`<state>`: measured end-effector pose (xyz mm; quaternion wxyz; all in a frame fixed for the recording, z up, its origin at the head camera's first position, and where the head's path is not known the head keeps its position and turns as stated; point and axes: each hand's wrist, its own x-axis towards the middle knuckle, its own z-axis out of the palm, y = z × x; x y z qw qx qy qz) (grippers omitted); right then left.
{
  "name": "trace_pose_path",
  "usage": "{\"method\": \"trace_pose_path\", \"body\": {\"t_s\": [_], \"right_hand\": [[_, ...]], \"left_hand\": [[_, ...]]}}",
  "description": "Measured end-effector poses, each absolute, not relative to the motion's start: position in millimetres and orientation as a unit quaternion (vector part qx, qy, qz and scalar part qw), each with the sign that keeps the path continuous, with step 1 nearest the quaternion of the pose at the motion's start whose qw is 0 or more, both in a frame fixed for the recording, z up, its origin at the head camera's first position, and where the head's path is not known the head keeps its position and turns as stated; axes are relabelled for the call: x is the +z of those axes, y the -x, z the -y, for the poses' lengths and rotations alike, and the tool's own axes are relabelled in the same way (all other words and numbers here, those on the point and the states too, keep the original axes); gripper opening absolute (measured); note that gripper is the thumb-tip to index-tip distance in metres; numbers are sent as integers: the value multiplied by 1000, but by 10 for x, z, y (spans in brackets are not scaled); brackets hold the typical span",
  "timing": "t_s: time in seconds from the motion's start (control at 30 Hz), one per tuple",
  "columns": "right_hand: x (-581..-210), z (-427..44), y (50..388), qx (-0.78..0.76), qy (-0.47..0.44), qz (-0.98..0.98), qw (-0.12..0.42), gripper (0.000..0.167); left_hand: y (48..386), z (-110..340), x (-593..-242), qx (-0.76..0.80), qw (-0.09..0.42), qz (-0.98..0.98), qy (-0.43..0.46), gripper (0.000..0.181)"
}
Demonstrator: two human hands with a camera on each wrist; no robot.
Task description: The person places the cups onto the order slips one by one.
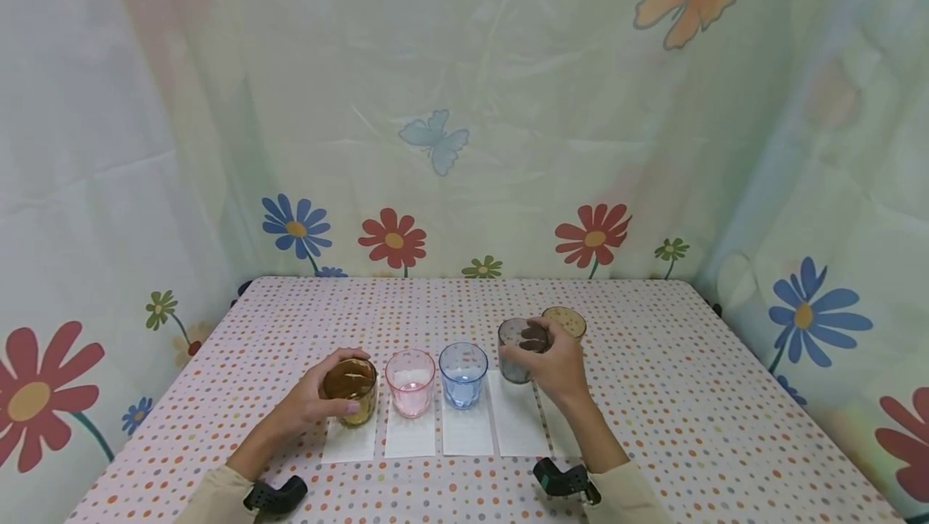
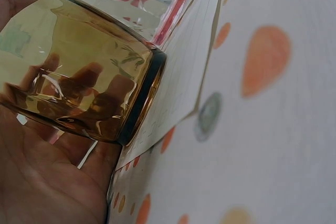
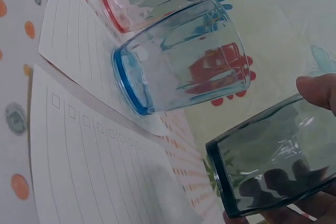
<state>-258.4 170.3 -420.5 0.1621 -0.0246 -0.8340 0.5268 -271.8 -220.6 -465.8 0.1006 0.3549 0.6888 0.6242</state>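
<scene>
My left hand (image 1: 308, 395) grips an amber glass (image 2: 79, 72), thumb on one side and fingers on the other. The base of that glass is at the leftmost paper sheet (image 1: 350, 445); I cannot tell whether it touches. Beside it a clear glass with a pink rim and base (image 1: 410, 383) stands on a second sheet, followed by a blue-tinted glass (image 3: 181, 59) on a third. With its thumb and fingers, my right hand (image 1: 559, 359) holds a smoky grey glass (image 3: 273, 156), apparently raised above the far end of a lined sheet (image 3: 94, 161).
Behind my right hand stands a yellowish glass (image 1: 566, 321), partly hidden. Another sheet (image 1: 562, 431) lies partly beneath my right forearm. The dotted tablecloth (image 1: 406, 306) covers the table, and a flower-print curtain (image 1: 327, 105) hangs behind it.
</scene>
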Motion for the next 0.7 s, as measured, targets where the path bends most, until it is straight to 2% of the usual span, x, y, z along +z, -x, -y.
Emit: {"method": "trace_pose_path", "body": {"t_s": [0.53,0.7], "right_hand": [[-4338,-1899,2552,560,-59,821,96,65],[-4357,-1928,2540,566,-76,816,91,62]], "left_hand": [[2720,2195,-4653,625,102,-687,-356,66],[2726,2194,-4660,627,104,-684,-358,66]]}}
